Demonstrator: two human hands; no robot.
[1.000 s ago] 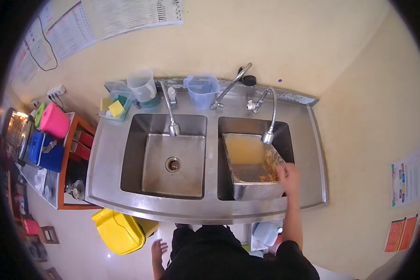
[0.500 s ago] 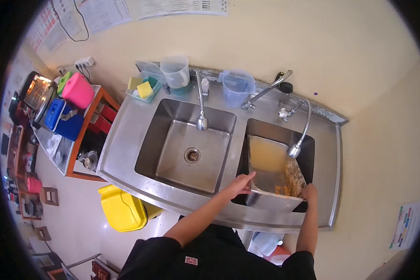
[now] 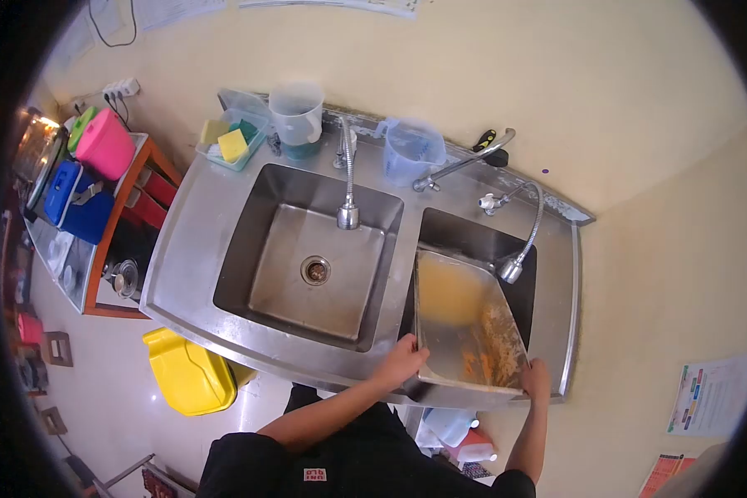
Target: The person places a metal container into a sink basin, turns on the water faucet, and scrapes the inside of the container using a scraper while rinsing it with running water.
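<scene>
My left hand (image 3: pixel 402 361) is closed on the near left corner of a deep rectangular metal pan (image 3: pixel 469 397). At the near right corner, my right hand (image 3: pixel 537 379) grips the same pan. The pan is tilted over the right sink basin (image 3: pixel 483 231), its far end low inside and its near end raised over the counter's front edge. Cloudy yellowish liquid (image 3: pixel 452 290) is pooled toward the far end. Orange scraps (image 3: pixel 477 365) and brownish residue cling to the bottom and right side. A flexible faucet's spray head (image 3: pixel 511 269) hangs by the pan's right rim.
To the left is the other basin (image 3: pixel 311 303) with its own flexible faucet (image 3: pixel 348 214). Along the back stand a sponge box (image 3: pixel 239 158), a clear jug (image 3: pixel 297 116), a bluish jug (image 3: pixel 413 153) and a long spout (image 3: pixel 473 158). A yellow bin (image 3: pixel 189 373) stands below.
Both hands have drawn the pan up and toward my body, so its near end now overlaps the counter's front edge. The camera view has shifted slightly.
</scene>
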